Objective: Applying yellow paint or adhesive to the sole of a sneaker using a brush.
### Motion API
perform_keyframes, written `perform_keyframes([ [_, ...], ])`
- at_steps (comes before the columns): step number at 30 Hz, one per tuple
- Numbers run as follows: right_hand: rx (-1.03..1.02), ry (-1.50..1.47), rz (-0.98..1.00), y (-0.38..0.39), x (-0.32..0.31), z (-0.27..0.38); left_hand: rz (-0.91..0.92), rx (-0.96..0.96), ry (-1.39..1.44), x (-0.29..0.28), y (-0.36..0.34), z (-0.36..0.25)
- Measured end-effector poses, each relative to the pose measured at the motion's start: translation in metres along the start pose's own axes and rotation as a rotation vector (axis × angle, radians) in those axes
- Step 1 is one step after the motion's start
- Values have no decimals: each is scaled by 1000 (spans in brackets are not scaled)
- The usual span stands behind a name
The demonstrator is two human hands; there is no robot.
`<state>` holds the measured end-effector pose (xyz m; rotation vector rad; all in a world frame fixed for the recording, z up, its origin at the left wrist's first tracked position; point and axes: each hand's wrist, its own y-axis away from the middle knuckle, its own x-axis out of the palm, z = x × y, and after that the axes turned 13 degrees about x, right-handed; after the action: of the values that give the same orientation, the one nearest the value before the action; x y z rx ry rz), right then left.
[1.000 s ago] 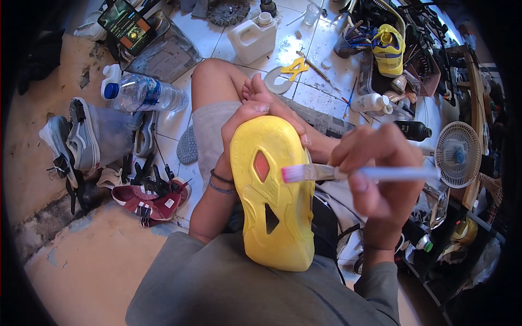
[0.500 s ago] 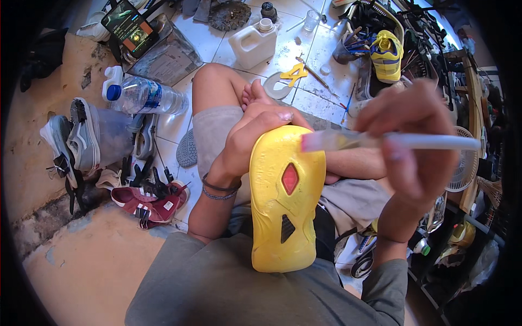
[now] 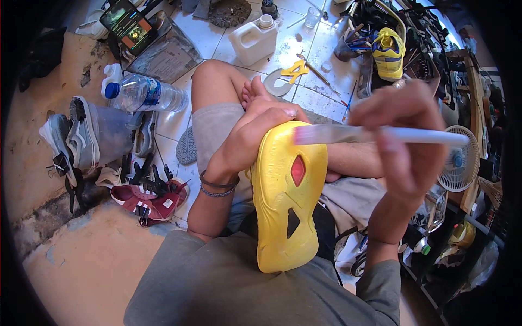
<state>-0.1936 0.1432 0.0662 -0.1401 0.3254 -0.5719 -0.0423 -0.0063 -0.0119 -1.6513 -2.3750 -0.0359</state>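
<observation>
A yellow shoe sole (image 3: 283,239) stands upright against my body, underside facing me, with a red diamond inset and a dark triangular opening. My left hand (image 3: 244,141) grips its upper left edge. My right hand (image 3: 405,141), slightly blurred, holds a white-handled flat brush (image 3: 435,136), whose pink-tinged bristles are over the sole's upper end, touching or very near it. Beyond my crossed legs, a yellow cut-out piece (image 3: 293,70) and a grey ring (image 3: 278,87) lie on the tiles near a thin brush (image 3: 321,79).
Around me are a white jerrycan (image 3: 254,43), a plastic bottle (image 3: 147,92), grey shoes (image 3: 84,136), red shoes with clips (image 3: 141,201), a propped phone (image 3: 128,24), a yellow shoe (image 3: 389,57) atop a cluttered bin, and a fan (image 3: 457,163) by a wooden rack.
The sole has shifted right and turned slightly since a second ago. The brush and my right hand moved up and rightward, then slightly back left. My left hand still grips the sole.
</observation>
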Motion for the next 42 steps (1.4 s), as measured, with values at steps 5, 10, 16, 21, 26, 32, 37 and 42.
perform_keyframes([
  [5, 54, 84, 128, -16, -11, -10, -13, 32, 7, 4, 1, 2],
  [10, 83, 90, 294, -27, 5, -16, -3, 225, -103, -12, 8, 25],
  [16, 141, -202, 169, -30, -1, -26, -76, -74, 137, -2, 8, 7],
  [21, 227, -265, 60, -10, -16, -46, 40, -60, 207, -15, 4, 17],
  [26, 251, -234, 135, 15, -15, -74, -134, -255, 501, -17, 4, 34],
  [32, 330, -432, -353, 26, -29, -114, -393, -349, 761, -39, 8, 70],
  [37, 336, -117, -556, -16, -39, -148, -331, -181, 943, -59, -11, 94],
  [42, 268, 127, -685, -108, -37, -194, -505, -136, 765, -64, -21, 122],
])
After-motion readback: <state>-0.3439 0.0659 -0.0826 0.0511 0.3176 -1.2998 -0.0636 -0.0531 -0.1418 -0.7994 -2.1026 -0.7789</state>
